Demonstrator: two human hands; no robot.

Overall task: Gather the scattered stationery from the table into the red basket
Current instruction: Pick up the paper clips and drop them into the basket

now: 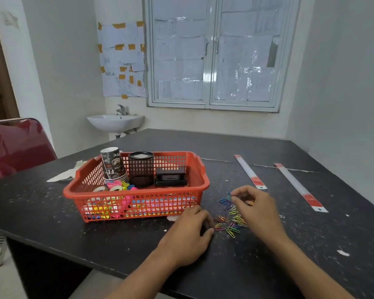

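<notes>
The red basket [138,209] stands on the dark table and holds paper cups [113,164], a black mesh pen holder [141,168], a black stapler [170,176] and colourful tape rolls and small items. Right of it lies a scatter of coloured paper clips [231,221]. My left hand [189,231] rests palm down at the pile's left edge, fingers curled on the table. Over the pile's far side, my right hand [255,203] pinches paper clips between its fingertips. Two long white rulers [249,171] [299,186] lie further right.
The dark table [268,266] is speckled with white chips and paper scraps. A torn paper piece [67,172] lies behind the basket's left end. A red chair [17,145] stands at the left, a washbasin [116,121] by the far wall.
</notes>
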